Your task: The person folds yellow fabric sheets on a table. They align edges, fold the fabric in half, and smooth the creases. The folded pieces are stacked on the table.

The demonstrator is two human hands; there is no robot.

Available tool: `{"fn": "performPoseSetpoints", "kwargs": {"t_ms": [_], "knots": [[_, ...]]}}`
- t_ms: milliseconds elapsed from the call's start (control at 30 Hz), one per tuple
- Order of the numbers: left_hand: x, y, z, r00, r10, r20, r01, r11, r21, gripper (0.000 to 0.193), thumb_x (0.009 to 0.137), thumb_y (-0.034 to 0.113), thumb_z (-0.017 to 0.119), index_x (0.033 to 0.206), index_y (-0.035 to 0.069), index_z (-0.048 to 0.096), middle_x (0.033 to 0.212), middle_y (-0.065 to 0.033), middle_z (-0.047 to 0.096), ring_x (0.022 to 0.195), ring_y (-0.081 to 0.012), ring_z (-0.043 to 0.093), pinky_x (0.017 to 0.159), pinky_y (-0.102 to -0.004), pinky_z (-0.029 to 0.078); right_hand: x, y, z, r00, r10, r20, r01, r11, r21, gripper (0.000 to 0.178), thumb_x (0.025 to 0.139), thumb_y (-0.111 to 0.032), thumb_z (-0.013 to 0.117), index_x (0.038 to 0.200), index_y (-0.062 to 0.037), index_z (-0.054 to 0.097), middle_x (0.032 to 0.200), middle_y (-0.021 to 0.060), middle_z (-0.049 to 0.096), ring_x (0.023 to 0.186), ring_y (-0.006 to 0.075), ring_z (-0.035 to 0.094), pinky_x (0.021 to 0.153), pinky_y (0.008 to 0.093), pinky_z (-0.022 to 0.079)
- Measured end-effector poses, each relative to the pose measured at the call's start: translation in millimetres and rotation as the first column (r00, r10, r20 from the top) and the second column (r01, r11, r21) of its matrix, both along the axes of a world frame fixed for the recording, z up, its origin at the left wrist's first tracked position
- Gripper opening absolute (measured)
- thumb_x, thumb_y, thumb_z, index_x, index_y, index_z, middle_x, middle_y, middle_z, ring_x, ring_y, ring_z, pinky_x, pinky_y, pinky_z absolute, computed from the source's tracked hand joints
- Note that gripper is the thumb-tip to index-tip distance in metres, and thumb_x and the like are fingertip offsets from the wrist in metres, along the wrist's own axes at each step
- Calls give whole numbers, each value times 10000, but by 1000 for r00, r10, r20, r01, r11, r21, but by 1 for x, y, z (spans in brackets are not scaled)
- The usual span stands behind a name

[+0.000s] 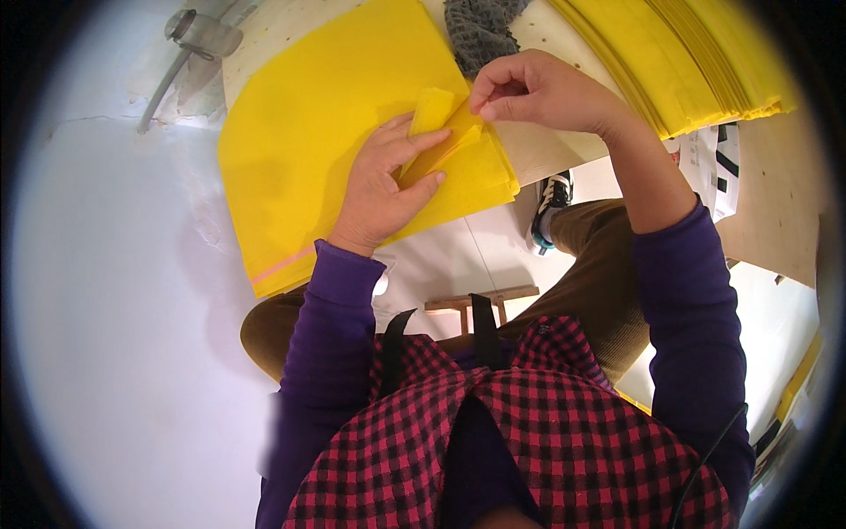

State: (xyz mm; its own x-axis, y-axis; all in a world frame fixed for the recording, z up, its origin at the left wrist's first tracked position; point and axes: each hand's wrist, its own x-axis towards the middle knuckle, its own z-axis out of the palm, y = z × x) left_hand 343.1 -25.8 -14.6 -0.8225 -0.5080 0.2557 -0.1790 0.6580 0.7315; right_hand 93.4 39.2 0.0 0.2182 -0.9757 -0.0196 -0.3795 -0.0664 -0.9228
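Through my head feed I get the pale wooden counter [551, 152] first, bearing everything yellow. The wide yellow sheet [300, 132] lies on its near left part, one edge overhanging toward the lap, which I suspect keeps that edge within easy reach. A layered yellow pile [670, 75] sits to the far right, apart from the sheet, perhaps to leave working room. The right hand [538, 93] comes in over the counter; the left hand [383, 181] rests on the sheet, seemingly steadying it. The dark crumpled cloth [480, 35] lies just beyond. Below the pile, a white package [727, 167] carries bold black print, too cut off for me to read. Smallest is the raised flap [432, 110]: the left grip has thumb and forefinger parted around its base; the right grip is nearly pinched at its edge, though I cannot tell whether it has hold.
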Motion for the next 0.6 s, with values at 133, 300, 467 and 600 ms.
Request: {"fn": "performPoseSetpoints", "kwargs": {"t_ms": [133, 300, 467, 600], "knots": [[-1, -1, -2, 999, -13, -49, 14, 999, 32, 384, 714, 27, 666, 1098, 35, 666, 1214, -172, 601, 1195, -344, 507, 1029, -390, 364, -8, 3, 1, 999, -9, -32, 10, 1000, 16, 100, 861, -106, 663, 892, -21, 621, 802, -39, 594, 780, 52, 529, 742, 216, 451], [2, -2, -4, 999, -5, -52, 12, 992, 126, 352, 794, 61, 668, 1135, -22, 635, 1257, -187, 579, 1252, -316, 476, 1063, -366, 321, -10, 4, -3, 998, 58, 34, -59, 998, 37, 116, 857, -108, 673, 832, -21, 600, 751, -56, 547, 725, 36, 491, 690, 202, 436], [3, -1, -9, 994, 63, -93, -42, 975, 217, 322, 782, 1, 615, 1102, -27, 638, 1208, -195, 595, 1167, -310, 528, 949, -320, 412, -7, 6, -6, 995, 94, 24, -96, 993, 63, 155, 853, -116, 690, 791, -19, 587, 711, -69, 518, 686, 26, 467, 648, 203, 424], [3, -4, -11, 994, 34, -103, -15, 983, 183, 308, 792, -5, 610, 1098, -27, 641, 1223, -191, 587, 1148, -280, 538, 921, -304, 421, -6, 5, -5, 995, 97, 32, -99, 993, 60, 166, 837, -124, 706, 788, -10, 596, 686, -58, 522, 666, 40, 470, 634, 216, 425]]}}
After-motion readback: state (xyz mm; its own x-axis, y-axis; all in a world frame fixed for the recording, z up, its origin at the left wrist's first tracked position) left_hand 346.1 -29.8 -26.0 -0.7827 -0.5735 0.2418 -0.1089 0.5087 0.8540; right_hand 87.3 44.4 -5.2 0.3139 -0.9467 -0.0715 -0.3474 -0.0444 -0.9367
